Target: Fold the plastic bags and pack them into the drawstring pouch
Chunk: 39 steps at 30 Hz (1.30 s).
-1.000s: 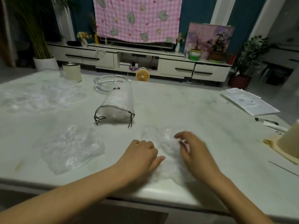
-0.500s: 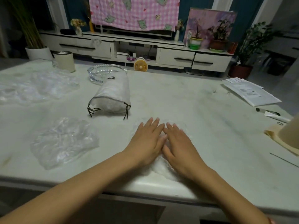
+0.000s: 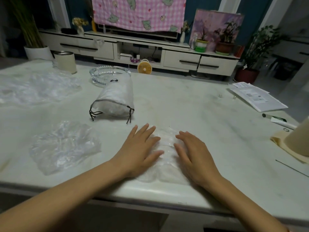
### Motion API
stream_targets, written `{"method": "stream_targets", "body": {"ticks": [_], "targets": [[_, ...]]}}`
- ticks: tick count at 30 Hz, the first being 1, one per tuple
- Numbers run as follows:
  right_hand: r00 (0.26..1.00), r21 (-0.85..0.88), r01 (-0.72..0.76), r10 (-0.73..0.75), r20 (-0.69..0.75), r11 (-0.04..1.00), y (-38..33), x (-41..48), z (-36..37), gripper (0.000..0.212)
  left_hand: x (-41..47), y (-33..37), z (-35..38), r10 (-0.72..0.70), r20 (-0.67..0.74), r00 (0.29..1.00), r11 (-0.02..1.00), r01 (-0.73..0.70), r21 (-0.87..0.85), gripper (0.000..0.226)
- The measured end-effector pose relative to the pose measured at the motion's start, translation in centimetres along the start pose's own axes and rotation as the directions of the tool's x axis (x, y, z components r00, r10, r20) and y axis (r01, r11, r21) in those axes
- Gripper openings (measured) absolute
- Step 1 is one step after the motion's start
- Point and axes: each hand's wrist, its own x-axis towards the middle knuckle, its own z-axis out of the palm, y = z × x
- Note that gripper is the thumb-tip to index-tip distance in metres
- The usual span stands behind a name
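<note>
Seemingly, left hand [image 3: 139,152] and right hand [image 3: 194,156] press a bag [image 3: 166,146] beside table edge [image 3: 150,194].

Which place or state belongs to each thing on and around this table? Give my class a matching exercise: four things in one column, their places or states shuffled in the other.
Things
1. drawstring pouch
2. glass ashtray
3. near plastic bag
4. yellow fan

Places or states
A. beyond the table, in front of the cabinet
B. flat under the left hand and right hand
C. lying on its side, stuffed full
D. directly behind the drawstring pouch, near the table's far edge

Pairs: 1-C, 2-D, 3-B, 4-A
</note>
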Motion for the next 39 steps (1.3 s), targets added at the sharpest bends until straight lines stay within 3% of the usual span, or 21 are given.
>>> {"method": "stream_targets", "body": {"ticks": [2,4,7,9,11,14,16,17,19,21,24,26,28,30,32,34,36,39], "targets": [[0.998,0.122,0.001,0.007,-0.06,0.993,-1.2,-0.6,-0.5,0.052,-0.3,0.9,-0.6,-0.01,-0.205,0.979,0.993,-0.014,-0.116,0.064],[0.994,0.123,0.043,-0.055,0.096,0.992,-2.2,-1.3,-0.2,0.049,-0.7,2.2,-0.6,-0.066,-0.118,0.991,0.974,0.038,-0.224,0.068],[0.94,-0.06,0.106,-0.08,0.332,0.993,-2.3,-2.4,1.1,0.067,-1.9,2.1,0.7,-0.064,0.123,0.99,0.994,0.075,-0.086,0.085],[0.928,-0.15,0.129,-0.066,0.367,0.98,-1.8,-2.4,1.4,0.079,-2.2,1.4,0.6,-0.049,0.215,0.975,0.997,0.061,-0.052,0.1],[0.924,-0.165,0.146,-0.075,0.375,0.975,-1.5,-2.4,1.5,0.074,-2.3,1.1,0.5,-0.045,0.249,0.967,0.997,0.058,-0.042,0.095],[0.948,0.018,0.152,-0.151,0.28,0.988,-1.4,-2.9,0.9,0.076,-2.8,0.9,0.2,-0.014,0.185,0.983,0.997,0.027,-0.068,0.089],[0.97,0.233,0.143,-0.183,0.161,0.962,-0.8,-3.5,-0.7,0.071,-3.3,0.1,-0.2,0.061,0.022,0.998,0.99,-0.058,-0.129,0.078],[0.968,0.286,0.127,-0.182,0.172,0.95,-0.3,-3.7,-1.7,0.067,-3.7,-0.4,-0.5,0.098,-0.065,0.993,0.982,-0.107,-0.156,0.068],[0.939,0.258,0.122,-0.196,0.284,0.958,0.8,-4.2,-2.8,0.066,-4.5,-1.4,-1.0,0.135,-0.141,0.981,0.959,-0.165,-0.23,0.056],[0.928,0.156,0.173,-0.214,0.306,0.972,1.8,-4.5,-2.5,0.057,-4.9,-1.6,-1.4,0.156,-0.076,0.985,0.944,-0.171,-0.284,0.065],[0.956,0.099,0.263,-0.273,0.107,0.96,2.3,-4.3,-1.3,0.029,-4.9,-2.1,-1.8,0.151,0.033,0.988,0.957,-0.138,-0.257,0.084],[0.978,0.132,0.203,-0.207,0.019,0.97,2.3,-3.3,-1.3,0.022,-4.5,-2.2,-1.9,0.153,0.026,0.988,0.964,-0.144,-0.224,0.088],[0.999,0.365,0.009,-0.021,0.028,0.931,1.9,-1.7,-1.9,0.019,-4.0,-2.4,-1.7,0.103,-0.022,0.994,0.972,-0.105,-0.209,0.079],[0.994,0.513,-0.108,0.094,0.054,0.852,1.8,-0.2,-2.5,0.017,-3.2,-2.4,-1.1,0.085,-0.131,0.988,0.968,-0.113,-0.226,0.048],[0.983,0.539,-0.15,0.066,0.173,0.829,2.0,0.3,-3.1,0.019,-2.1,-2.5,-0.7,0.001,-0.191,0.982,0.946,-0.063,-0.318,0.032],[0.96,0.535,-0.174,0.02,0.281,0.827,2.3,0.2,-3.4,0.033,-0.9,-2.4,-0.8,-0.178,-0.16,0.971,0.868,0.078,-0.491,0.028],[0.971,0.53,-0.161,0.038,0.236,0.833,2.4,0.5,-3.2,0.03,0.3,-2.4,-0.8,-0.317,-0.112,0.942,0.79,0.196,-0.581,0.02],[0.967,0.472,-0.255,0.237,0.097,0.844,2.3,2.4,-1.7,0.044,2.0,-1.7,-0.6,-0.451,-0.098,0.887,0.793,0.348,-0.5,0.039]]}}
